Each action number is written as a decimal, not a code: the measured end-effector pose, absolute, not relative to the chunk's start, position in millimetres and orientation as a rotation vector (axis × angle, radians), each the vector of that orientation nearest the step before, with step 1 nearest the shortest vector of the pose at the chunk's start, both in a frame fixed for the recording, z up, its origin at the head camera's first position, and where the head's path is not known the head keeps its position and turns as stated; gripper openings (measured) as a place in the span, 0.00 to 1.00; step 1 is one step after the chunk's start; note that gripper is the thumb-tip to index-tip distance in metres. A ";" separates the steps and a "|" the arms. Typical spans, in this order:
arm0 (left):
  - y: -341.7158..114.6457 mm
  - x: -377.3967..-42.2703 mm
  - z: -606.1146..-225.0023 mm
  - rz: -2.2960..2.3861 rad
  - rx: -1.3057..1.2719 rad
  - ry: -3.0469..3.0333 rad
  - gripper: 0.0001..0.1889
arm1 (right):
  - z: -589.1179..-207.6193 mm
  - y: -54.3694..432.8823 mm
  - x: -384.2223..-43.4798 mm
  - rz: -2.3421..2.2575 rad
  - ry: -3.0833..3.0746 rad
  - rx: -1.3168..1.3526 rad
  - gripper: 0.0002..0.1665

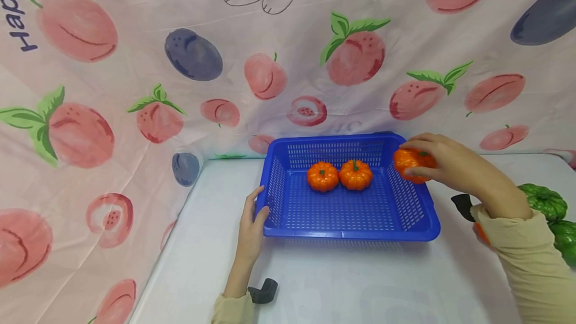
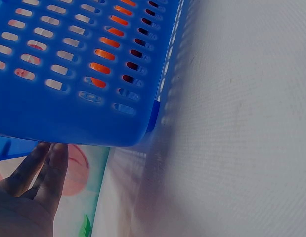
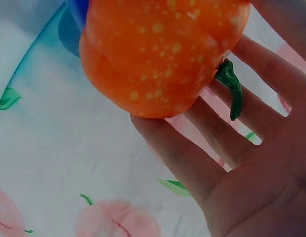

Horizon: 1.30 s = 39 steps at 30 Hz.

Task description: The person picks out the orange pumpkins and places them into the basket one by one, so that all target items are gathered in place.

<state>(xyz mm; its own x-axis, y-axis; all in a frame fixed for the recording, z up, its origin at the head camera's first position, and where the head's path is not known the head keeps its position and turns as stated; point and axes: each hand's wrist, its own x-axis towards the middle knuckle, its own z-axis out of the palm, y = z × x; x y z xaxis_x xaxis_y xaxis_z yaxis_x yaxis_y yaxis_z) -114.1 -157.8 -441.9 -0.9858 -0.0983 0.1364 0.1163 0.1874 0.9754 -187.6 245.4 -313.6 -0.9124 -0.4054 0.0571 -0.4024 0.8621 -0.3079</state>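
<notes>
A blue plastic basket [image 1: 342,235] with slotted walls stands on the white table. Two small orange pumpkins [image 1: 322,176] with green stems sit side by side inside it, towards its back. My left hand [image 1: 250,234] holds the basket's left rim, thumb on the edge; in the left wrist view its fingers [image 2: 54,170] meet the rim. Over the basket's right rim, my right hand [image 1: 445,161] grips a third orange pumpkin [image 1: 411,165] between thumb and fingers. Seen from the right wrist, this pumpkin [image 3: 162,54] has yellow specks and a curved green stem.
Green pumpkins [image 1: 544,201] lie at the right of the table, partly behind the right forearm, with a bit of something orange [image 1: 481,234] beside them. A fruit-printed cloth [image 1: 288,29] hangs behind and to the left. Dark wrist-worn pieces [image 1: 264,291] show at both wrists.
</notes>
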 end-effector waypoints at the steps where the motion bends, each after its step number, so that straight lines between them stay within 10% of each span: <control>1: -157.8 -114.1 -441.9 -1.905 -0.017 -2.284 0.25 | -313.5 244.5 -187.6 -0.498 3.022 -0.659 0.34; 39: -158.5 -115.7 -443.4 -1.902 -0.011 -2.285 0.25 | -331.9 195.8 -193.2 -0.582 2.900 -0.861 0.31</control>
